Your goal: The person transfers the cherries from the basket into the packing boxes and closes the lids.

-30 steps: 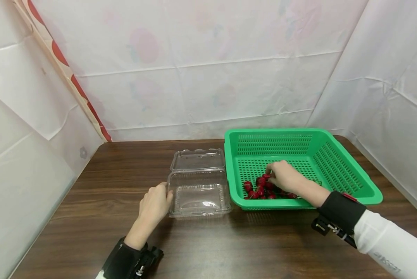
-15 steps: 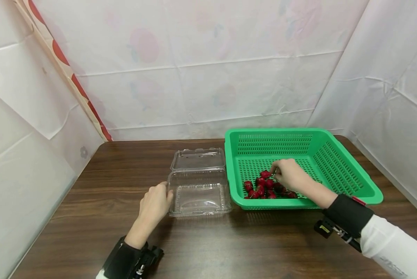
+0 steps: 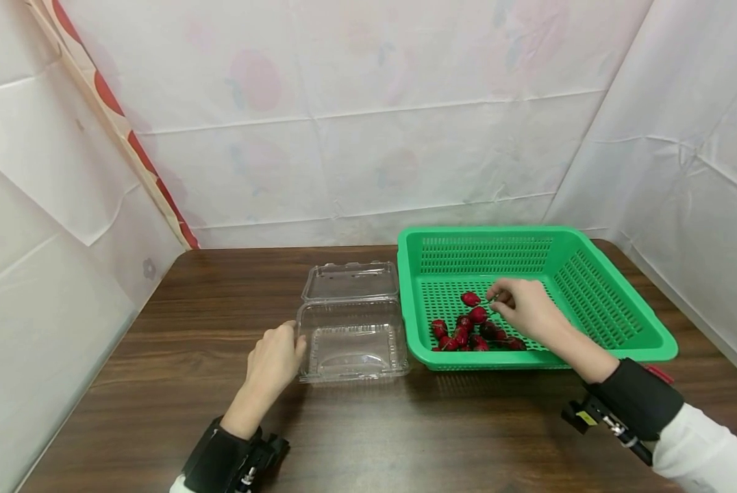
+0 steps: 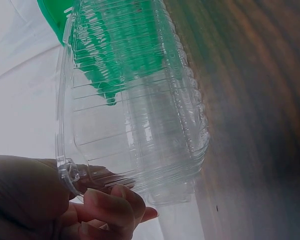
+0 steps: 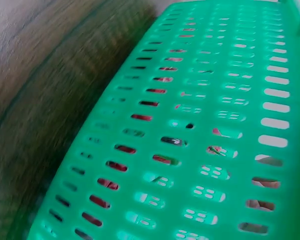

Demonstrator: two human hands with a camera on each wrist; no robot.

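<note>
A clear plastic clamshell container [image 3: 353,342] lies unfolded on the table, its lid [image 3: 351,281] spread toward the back. My left hand [image 3: 274,361] grips its left wall, thumb and curled fingers [image 4: 112,207] on either side of the rim. Inside a green plastic basket [image 3: 419,301], several dark red cherries [image 3: 461,335] are heaped near the front left. Over them my right hand [image 3: 525,309] pinches a thin stem, with a cherry [image 3: 470,299] hanging just left of the fingertips. In the right wrist view the slotted basket wall [image 5: 189,120] hides most of that hand.
Dark wood-grain table [image 3: 368,438] lies under everything. The basket stands against the container's right side. White sheeting [image 3: 368,171] closes off the back and both sides. Black camera straps [image 3: 636,397] are worn on the wrists.
My right hand has drawn back a little to the right and up from the pile, and a cherry has come away from the heap with it. My left hand has stayed in place.
</note>
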